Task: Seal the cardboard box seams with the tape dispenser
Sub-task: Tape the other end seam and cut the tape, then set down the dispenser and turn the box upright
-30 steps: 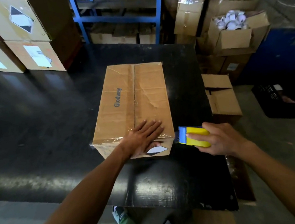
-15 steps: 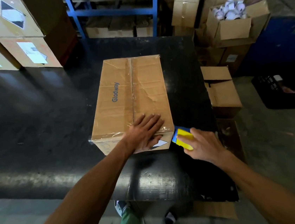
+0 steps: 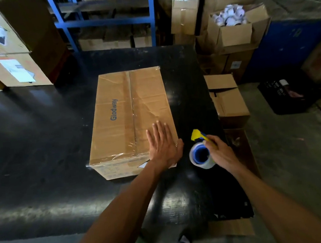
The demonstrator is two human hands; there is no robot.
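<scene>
A brown cardboard box (image 3: 122,109) printed "Glodway" lies on the black table (image 3: 29,156), with clear tape shining along its middle seam and near edge. My left hand (image 3: 163,145) rests flat, fingers spread, on the box's near right corner. Just right of the box, my right hand (image 3: 222,152) grips the yellow and blue tape dispenser (image 3: 199,148), tilted so the clear tape roll with its blue core faces up. The dispenser is apart from the box.
Stacked labelled cartons (image 3: 5,49) stand at the table's far left. A blue rack (image 3: 104,21) is behind. Right of the table are a small carton (image 3: 228,97), an open box of white rolls (image 3: 233,27) and a black crate (image 3: 288,94).
My right hand has drawn the dispenser away from the box's near right corner and turned it so the roll faces up. My left hand slid to the right corner of the box.
</scene>
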